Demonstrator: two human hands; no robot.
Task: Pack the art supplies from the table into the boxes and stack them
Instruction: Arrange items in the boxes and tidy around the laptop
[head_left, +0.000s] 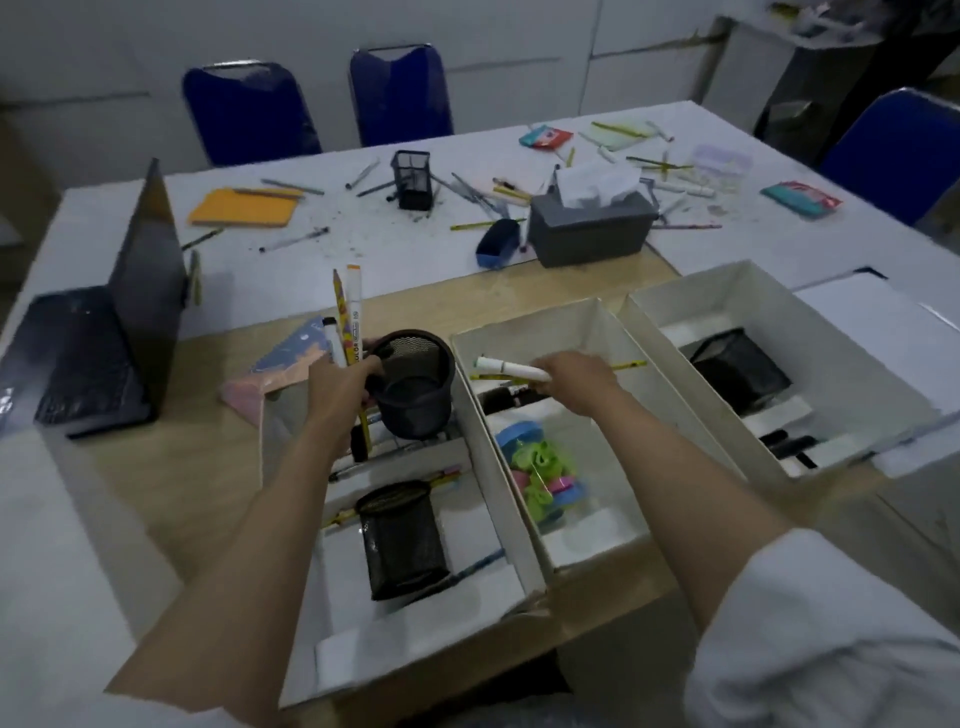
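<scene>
Three open white boxes stand side by side before me: the left box (498, 514), the middle box (597, 322) and the right box (753, 280). My left hand (340, 382) grips a round black mesh pen cup (415, 384) together with a few markers and pencils (347, 312) over the left box's far end. My right hand (576, 376) holds a white marker (511, 368) over the middle box. A second mesh holder (402, 538) lies in the left box. Green, pink and blue items (543, 467) lie in the middle box. A black mesh holder (740, 369) lies in the right box.
An open laptop (93, 338) sits at the left. Farther back lie several loose pens and pencils (483, 195), an orange notepad (244, 207), a square black pen cup (413, 179), a grey tissue box (589, 228) and a small blue container (497, 243). Blue chairs (249, 111) stand behind.
</scene>
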